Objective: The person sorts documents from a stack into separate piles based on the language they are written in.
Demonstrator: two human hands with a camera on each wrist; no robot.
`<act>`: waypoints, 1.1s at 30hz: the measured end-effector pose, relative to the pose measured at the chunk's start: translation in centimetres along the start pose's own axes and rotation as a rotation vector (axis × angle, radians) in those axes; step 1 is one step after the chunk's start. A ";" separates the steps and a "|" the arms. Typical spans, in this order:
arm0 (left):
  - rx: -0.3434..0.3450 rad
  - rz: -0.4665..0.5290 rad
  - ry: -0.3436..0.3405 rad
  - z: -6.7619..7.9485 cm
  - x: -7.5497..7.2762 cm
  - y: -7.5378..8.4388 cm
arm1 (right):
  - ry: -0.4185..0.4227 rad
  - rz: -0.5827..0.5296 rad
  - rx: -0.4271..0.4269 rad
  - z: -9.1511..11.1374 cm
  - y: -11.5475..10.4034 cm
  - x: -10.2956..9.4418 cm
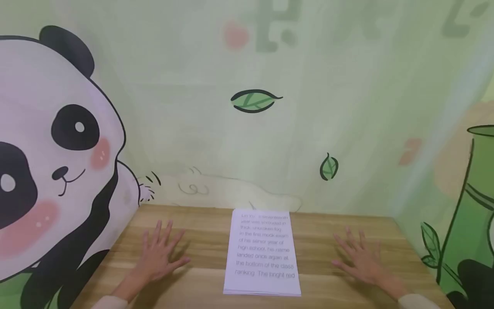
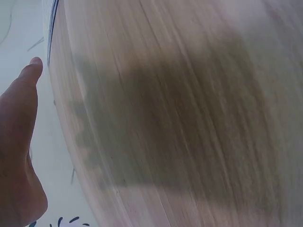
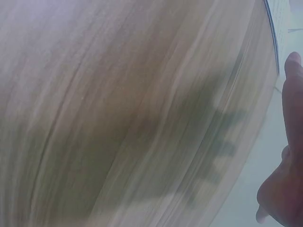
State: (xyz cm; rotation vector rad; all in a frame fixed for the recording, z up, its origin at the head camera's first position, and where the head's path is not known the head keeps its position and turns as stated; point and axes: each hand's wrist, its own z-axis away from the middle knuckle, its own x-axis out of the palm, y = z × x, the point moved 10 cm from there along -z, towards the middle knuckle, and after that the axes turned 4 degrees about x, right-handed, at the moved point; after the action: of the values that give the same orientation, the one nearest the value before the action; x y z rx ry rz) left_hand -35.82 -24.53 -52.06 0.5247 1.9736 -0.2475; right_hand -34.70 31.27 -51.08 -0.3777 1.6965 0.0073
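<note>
Over wood-grained table (image 1: 204, 249), left hand (image 1: 159, 254) and right hand (image 1: 360, 259), each grip unclenched, splayed, rectangular paper stack (image 1: 262, 253) between

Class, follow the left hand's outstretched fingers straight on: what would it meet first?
Probably the green backdrop beyond the far edge of the wooden table. The left hand points that way, with the paper stack off to its right, though depth is hard to judge.

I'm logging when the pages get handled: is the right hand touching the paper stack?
Apart. The head view shows it: a strip of bare wooden tabletop lies between the right hand and the paper stack.
</note>
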 end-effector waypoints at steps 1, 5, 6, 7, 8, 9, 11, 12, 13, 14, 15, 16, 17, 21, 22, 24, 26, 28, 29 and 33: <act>-0.006 0.008 -0.007 0.0 -0.1 0.1 | -0.004 0.001 0.002 0.0 -0.1 0.0; -0.034 0.023 -0.059 -0.2 -0.1 0.4 | 0.018 -0.011 -0.021 0.0 -0.7 -0.1; -0.040 0.023 -0.074 -0.3 -0.1 0.4 | 0.029 -0.019 -0.031 -0.1 -0.8 -0.2; -0.046 0.023 -0.087 -0.4 0.0 0.5 | 0.036 -0.032 -0.040 -0.2 -0.9 -0.3; -0.051 0.023 -0.101 -0.4 0.1 0.5 | 0.042 -0.047 -0.051 -0.3 -1.1 -0.3; -0.055 0.031 -0.107 -0.4 0.1 0.6 | 0.045 -0.061 -0.060 -0.4 -1.2 -0.3; -0.063 0.063 -0.119 -0.4 0.2 0.9 | 0.042 -0.093 -0.072 -0.5 -1.6 -0.2; -0.063 0.086 -0.117 -0.5 0.1 1.2 | 0.036 -0.104 -0.076 -0.5 -1.7 -0.1; -0.065 0.116 -0.114 -0.6 0.1 1.4 | 0.027 -0.119 -0.079 -0.6 -1.9 0.0; -0.065 0.147 -0.109 -0.7 0.0 1.8 | 0.027 -0.132 -0.089 -0.6 -2.1 0.0; -0.064 0.184 -0.106 -0.9 0.0 2.1 | 0.022 -0.151 -0.095 -0.6 -2.3 0.1; -0.062 0.210 -0.108 -1.0 -0.1 2.5 | 0.010 -0.176 -0.097 -0.5 -2.5 0.2; -0.057 0.237 -0.101 -1.2 -0.2 3.0 | 0.006 -0.200 -0.105 -0.5 -2.7 0.3; -0.045 0.317 -0.089 -1.7 -0.6 4.3 | -0.014 -0.319 -0.135 -0.4 -3.7 0.6; -0.045 0.334 -0.086 -1.9 -0.7 4.5 | -0.020 -0.347 -0.141 -0.4 -4.0 0.7; -0.049 0.389 -0.087 -2.1 -0.7 4.8 | -0.030 -0.402 -0.149 -0.5 -4.4 0.8; -0.064 0.446 -0.101 -2.3 -0.4 4.9 | -0.047 -0.441 -0.140 -0.6 -4.6 1.0; -0.087 0.499 -0.119 -2.4 -0.1 4.9 | -0.065 -0.475 -0.122 -0.6 -4.7 1.2; -0.098 0.522 -0.130 -2.4 0.1 4.9 | -0.072 -0.491 -0.113 -0.6 -4.8 1.3; -0.147 0.590 -0.180 -2.5 0.9 4.8 | -0.098 -0.538 -0.059 -0.7 -4.5 1.5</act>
State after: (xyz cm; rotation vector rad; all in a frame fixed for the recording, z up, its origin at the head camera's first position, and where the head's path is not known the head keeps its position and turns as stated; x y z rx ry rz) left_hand -35.91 -19.12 -51.46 0.9228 1.5695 0.2120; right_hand -34.37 26.47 -51.42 -0.8535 1.4567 -0.3143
